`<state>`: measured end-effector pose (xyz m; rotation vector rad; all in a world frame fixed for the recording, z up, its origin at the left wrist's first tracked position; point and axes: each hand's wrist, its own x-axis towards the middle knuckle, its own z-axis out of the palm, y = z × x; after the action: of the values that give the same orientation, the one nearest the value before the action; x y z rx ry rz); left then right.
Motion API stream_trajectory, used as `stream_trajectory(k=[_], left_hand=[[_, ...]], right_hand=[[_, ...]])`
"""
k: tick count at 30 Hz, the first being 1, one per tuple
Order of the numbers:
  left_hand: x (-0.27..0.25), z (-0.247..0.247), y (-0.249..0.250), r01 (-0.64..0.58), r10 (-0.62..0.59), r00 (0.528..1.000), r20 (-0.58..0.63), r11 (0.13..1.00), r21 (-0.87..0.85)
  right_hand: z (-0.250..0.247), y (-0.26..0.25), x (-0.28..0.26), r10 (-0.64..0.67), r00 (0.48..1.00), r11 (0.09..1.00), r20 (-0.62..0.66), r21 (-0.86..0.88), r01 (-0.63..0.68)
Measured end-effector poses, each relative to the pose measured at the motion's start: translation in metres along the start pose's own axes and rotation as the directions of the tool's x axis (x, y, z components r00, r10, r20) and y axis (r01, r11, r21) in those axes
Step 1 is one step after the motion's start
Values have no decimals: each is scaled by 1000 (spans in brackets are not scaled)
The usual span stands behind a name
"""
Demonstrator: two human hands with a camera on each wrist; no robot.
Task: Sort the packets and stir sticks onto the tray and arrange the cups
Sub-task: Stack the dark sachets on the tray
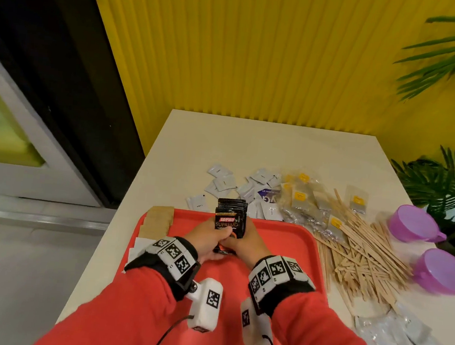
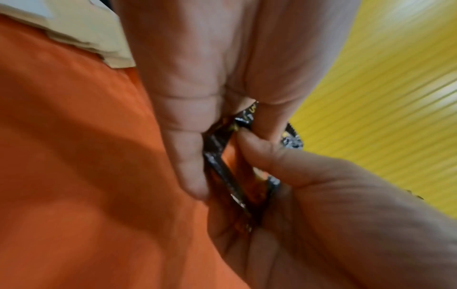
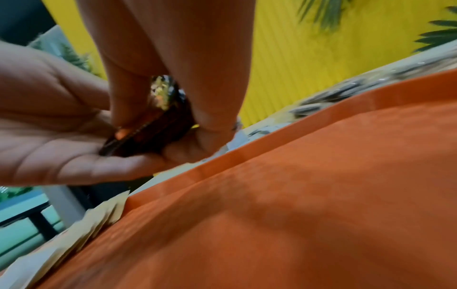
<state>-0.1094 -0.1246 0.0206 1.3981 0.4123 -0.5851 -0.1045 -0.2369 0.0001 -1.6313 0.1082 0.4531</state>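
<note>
Along the tray's left rim you already have a row of brown packets (image 1: 159, 218) standing, with white ones just nearer you. Over the red tray (image 1: 283, 240) your left hand (image 1: 206, 241) and right hand (image 1: 245, 244) both curl round one stack of black Kopiko coffee sachets (image 1: 229, 219), squeezing it upright between them near the far rim. To the right, most of the work looks undone: white sugar packets (image 1: 221, 184), tea bags (image 1: 304, 204), the heap of wooden stir sticks (image 1: 362, 253) and silver sachets (image 1: 399, 338) lie loose on the table (image 1: 278, 143), and two purple cups (image 1: 411, 223) sit unarranged at its right edge.
</note>
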Motion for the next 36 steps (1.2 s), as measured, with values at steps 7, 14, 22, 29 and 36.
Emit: stream_trajectory(k=[7, 14, 22, 29, 36], left_hand=[[-4, -38, 3, -146, 182, 977, -109, 951, 273], [-4, -69, 16, -180, 227, 973, -32, 844, 506], [19, -112, 55, -94, 132, 991, 36, 465, 880], [32, -122, 64, -107, 157, 985, 76, 203, 973], [40, -128, 64, -121, 146, 984, 100, 141, 983]], right_hand=[[46, -7, 6, 9, 1000, 986, -10, -164, -10], [67, 2, 20, 71, 995, 971, -74, -223, -86], [94, 4, 36, 93, 991, 901, -95, -415, -125], [112, 4, 41, 132, 945, 677, -299, -669, -306], [121, 10, 40, 123, 941, 676, -315, -668, -312]])
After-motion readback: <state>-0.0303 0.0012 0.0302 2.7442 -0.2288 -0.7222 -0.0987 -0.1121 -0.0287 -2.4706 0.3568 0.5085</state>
